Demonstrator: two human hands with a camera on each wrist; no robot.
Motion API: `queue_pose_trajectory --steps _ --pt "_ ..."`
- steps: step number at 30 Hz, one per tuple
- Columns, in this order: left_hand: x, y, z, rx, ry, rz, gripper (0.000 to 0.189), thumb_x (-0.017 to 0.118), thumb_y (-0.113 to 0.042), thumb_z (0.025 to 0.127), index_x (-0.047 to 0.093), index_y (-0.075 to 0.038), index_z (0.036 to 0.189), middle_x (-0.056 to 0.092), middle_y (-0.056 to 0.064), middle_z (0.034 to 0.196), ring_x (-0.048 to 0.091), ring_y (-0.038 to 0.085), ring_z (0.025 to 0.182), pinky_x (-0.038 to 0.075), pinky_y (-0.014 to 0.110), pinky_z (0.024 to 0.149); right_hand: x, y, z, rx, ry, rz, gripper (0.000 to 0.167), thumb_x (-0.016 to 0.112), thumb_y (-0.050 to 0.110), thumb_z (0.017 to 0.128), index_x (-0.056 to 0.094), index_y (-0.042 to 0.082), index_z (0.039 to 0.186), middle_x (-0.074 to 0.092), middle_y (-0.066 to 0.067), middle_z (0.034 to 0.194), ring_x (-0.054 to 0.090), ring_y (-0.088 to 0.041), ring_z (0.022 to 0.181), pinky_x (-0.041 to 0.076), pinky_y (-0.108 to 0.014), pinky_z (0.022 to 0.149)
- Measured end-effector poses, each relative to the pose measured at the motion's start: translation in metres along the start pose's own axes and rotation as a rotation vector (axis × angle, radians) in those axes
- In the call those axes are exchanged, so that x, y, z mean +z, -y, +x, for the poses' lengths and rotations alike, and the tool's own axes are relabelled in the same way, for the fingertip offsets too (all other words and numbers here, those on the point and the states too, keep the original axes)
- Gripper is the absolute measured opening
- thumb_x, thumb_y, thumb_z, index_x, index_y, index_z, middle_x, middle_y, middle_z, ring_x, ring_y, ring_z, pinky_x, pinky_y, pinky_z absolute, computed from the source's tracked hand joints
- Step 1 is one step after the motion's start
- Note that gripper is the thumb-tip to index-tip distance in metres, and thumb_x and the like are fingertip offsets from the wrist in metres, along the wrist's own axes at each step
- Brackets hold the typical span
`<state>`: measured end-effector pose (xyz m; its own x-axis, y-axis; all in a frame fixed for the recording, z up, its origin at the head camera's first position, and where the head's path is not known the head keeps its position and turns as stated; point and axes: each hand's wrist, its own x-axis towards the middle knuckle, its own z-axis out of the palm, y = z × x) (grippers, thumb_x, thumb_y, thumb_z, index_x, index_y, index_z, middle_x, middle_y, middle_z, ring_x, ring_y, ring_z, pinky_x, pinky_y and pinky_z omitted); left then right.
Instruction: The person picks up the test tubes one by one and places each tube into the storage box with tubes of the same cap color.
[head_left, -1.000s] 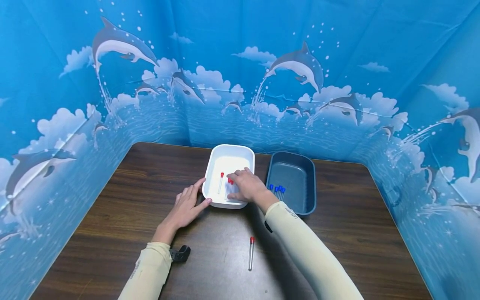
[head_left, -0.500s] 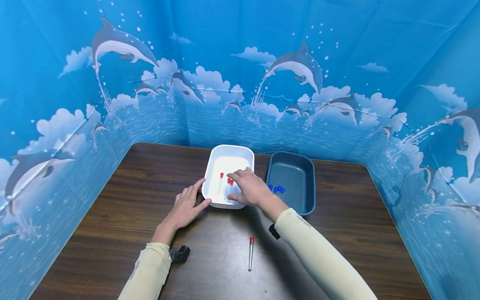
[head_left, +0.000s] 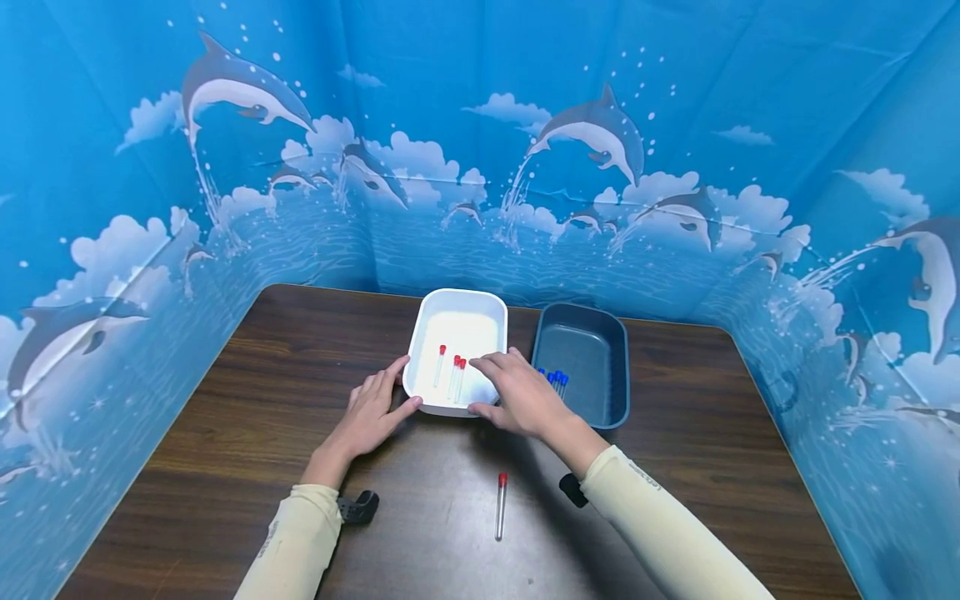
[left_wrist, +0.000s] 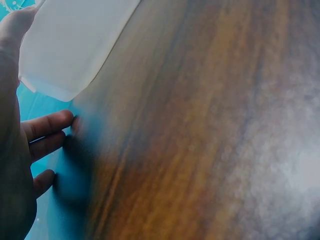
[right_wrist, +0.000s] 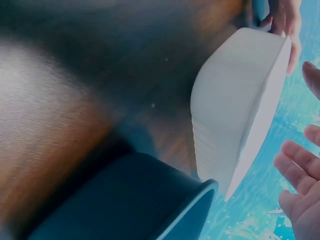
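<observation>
A white plastic tray (head_left: 468, 297) holds three clear test tubes with red caps; one red-capped tube (head_left: 440, 367) lies a little apart from the other two (head_left: 457, 380). My left hand (head_left: 371, 417) rests at the tray's near left corner, thumb at the front rim and fingers loosely extended along the side. Over the tray's near right corner is my right hand (head_left: 521, 396), fingers spread, nothing between them. In the right wrist view its fingers (right_wrist: 297, 167) stay relaxed beside the white tray. Another red-capped test tube (head_left: 500, 508) lies on the table in front.
To the right stands a dark blue-grey tray (head_left: 618, 367) with several blue-capped test tubes (head_left: 557, 379), partly hidden by the right hand. The brown wooden table (head_left: 247, 417) ends at the back against a blue dolphin-print curtain (head_left: 450, 125).
My right hand has drawn back to the right and towards me, uncovering the two close-lying red-capped test tubes in the white tray. The left hand has stayed in place.
</observation>
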<state>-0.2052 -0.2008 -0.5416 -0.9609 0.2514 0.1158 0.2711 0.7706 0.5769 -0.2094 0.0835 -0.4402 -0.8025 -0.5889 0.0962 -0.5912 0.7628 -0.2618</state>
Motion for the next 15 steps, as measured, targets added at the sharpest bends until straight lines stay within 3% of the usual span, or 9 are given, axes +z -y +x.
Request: queue_pose_trajectory --steps 15 --pt "0.000 0.001 0.000 -0.001 0.008 -0.013 0.077 0.046 -0.064 0.095 0.012 -0.034 0.157 0.048 0.008 0.135 0.040 0.025 0.120 0.024 0.054 0.097 0.007 0.003 -0.043 -0.044 -0.039 0.036 0.068 0.071 0.051 0.086 0.051 0.018 0.142 0.053 -0.004 0.139 0.047 -0.020 0.131 0.021 -0.040 0.114"
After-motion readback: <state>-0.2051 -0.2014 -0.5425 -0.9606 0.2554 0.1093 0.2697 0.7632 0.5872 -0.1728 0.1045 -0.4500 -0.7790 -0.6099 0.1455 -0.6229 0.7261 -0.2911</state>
